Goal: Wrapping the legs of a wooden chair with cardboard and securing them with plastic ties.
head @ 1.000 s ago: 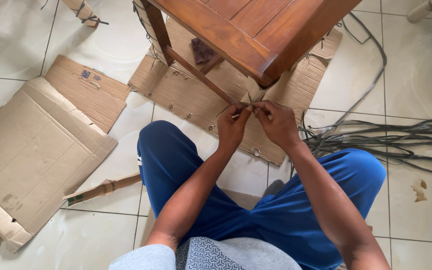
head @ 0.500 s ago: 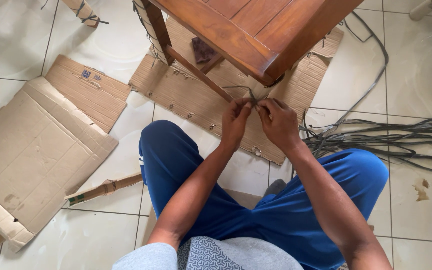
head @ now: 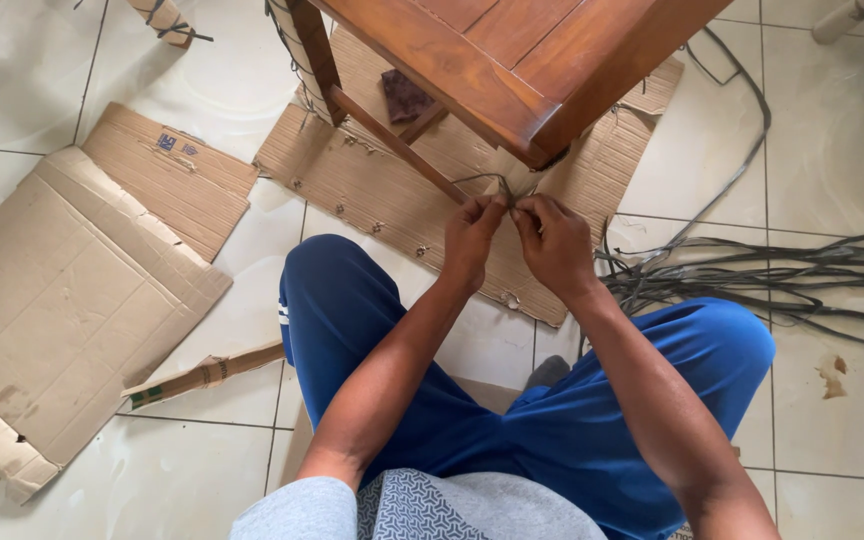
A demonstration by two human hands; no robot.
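My left hand and my right hand meet just below the corner of a brown wooden table. Both pinch a thin dark strand that loops up toward the table's leg and lower rail. The fingertips of the two hands touch each other around the strand. I sit on the floor in blue trousers, knees spread to either side of my arms.
A bundle of dark grey strands lies on the tiles to the right. Flattened cardboard lies at the left, and another sheet lies under the table. A small wooden stick rests by my left knee.
Both hands have stayed at the table corner and shifted slightly, working the strand; the loop above the fingers looks a little larger now.
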